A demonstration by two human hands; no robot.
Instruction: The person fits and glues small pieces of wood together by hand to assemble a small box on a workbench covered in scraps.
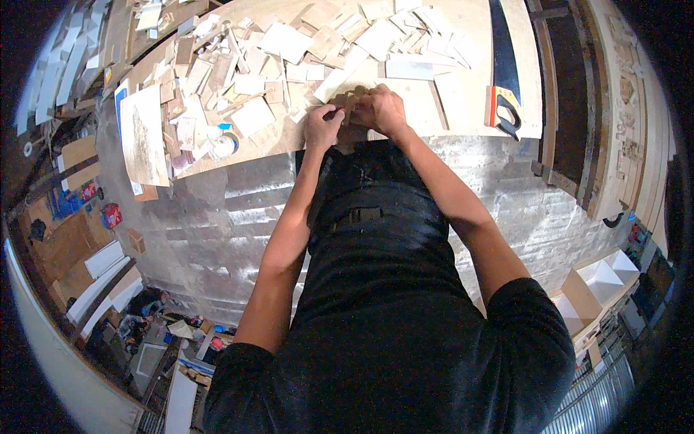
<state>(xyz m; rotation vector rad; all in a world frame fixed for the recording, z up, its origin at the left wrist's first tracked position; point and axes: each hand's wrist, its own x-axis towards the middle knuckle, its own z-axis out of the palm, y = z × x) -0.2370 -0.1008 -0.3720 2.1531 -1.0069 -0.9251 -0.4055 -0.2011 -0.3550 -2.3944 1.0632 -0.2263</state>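
Both my hands are close together over the near edge of a wooden worktable (477, 79). My left hand (323, 128) is closed, its fingers curled round something small and dark that I cannot make out. Just to its right, my right hand (382, 111) is also closed, fingers bent inward. A small brownish piece (350, 105) shows between the two hands, in shadow; its kind is unclear. Beyond them lies a pale flat strip of wood (341, 77). A white rectangular block (409, 70) rests on the table past my right hand.
Many wood offcuts (285, 43) cover the table's left and far side. A handsaw (504, 61) with a black blade and orange-black handle lies at the right. A small white tub (226, 146) stands near the front left edge. Stacked boards (632, 130) and white open boxes (603, 278) are farther right.
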